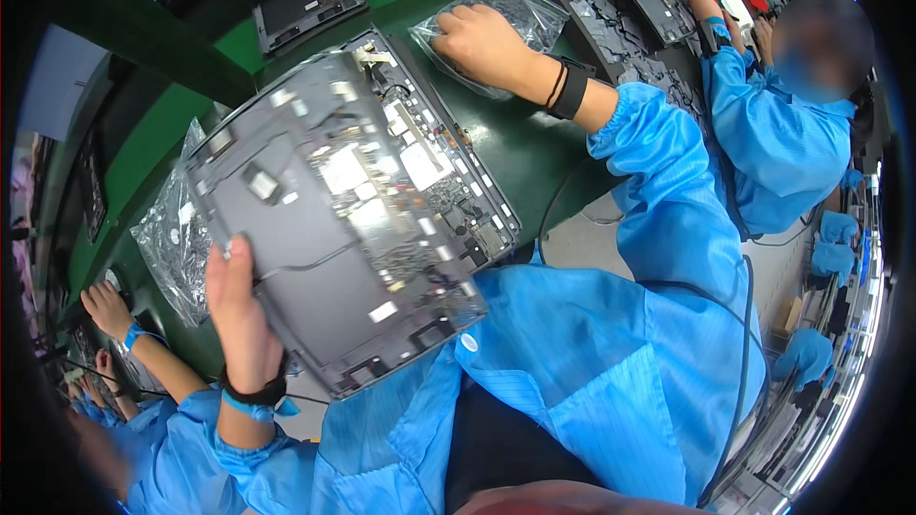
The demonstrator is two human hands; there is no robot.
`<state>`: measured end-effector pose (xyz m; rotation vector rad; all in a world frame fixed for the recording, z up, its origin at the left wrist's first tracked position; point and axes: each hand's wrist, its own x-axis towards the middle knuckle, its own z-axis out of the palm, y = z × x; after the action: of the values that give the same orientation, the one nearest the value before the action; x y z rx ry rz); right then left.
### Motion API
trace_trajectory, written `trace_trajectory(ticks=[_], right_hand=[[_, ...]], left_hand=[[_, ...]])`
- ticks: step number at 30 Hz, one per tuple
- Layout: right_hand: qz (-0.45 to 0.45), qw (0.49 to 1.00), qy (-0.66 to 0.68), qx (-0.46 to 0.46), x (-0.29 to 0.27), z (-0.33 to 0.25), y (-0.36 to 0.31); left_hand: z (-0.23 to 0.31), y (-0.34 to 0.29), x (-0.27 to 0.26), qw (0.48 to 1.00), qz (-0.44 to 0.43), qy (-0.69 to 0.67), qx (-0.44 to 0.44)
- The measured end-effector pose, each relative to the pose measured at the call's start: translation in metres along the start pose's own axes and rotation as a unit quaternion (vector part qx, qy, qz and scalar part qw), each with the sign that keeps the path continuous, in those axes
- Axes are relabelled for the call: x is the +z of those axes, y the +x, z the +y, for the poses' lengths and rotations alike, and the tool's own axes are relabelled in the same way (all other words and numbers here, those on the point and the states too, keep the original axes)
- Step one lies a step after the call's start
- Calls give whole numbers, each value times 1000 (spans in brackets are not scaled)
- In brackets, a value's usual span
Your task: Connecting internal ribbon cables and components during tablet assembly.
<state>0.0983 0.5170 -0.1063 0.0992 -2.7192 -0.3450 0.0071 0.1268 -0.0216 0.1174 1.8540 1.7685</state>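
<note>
My left hand (244, 324) grips the edge of an opened laptop base (301, 277), thumb on top. This base is tilted and slightly blurred, with its circuit board, a flat dark panel and a loose cable showing. Partly hidden beneath it, a second laptop base (468, 200) lies on the green table. Farther up, my right hand (485, 46) is at a clear plastic bag (534, 14) of small dark parts. Its fingers are curled closed, and whatever they pinch is hidden. A wrist band sits on each of my arms.
Another clear bag (176, 243) lies left of the bases. A further laptop base (310, 5) rests at the back, and a tray of dark parts (601, 29) stands right of the bag. Co-workers in blue sit at both sides. A cable (544, 219) hangs by the table edge.
</note>
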Motion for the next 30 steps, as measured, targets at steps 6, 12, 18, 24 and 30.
trace_trajectory(ticks=[6,12,18,24,30], right_hand=[[11,999,2,40,6,-2,0],[-10,999,-25,38,-1,0,-1],[-6,999,14,43,3,0,3],[-5,991,114,74,8,9,8],[-23,872,423,246,-22,13,13]], left_hand=[[-7,15,12,993,-114,-22,31],[53,22,0,847,-98,502,144],[59,46,76,560,-86,545,618],[31,81,116,400,-66,623,669],[36,70,116,372,-31,609,700]])
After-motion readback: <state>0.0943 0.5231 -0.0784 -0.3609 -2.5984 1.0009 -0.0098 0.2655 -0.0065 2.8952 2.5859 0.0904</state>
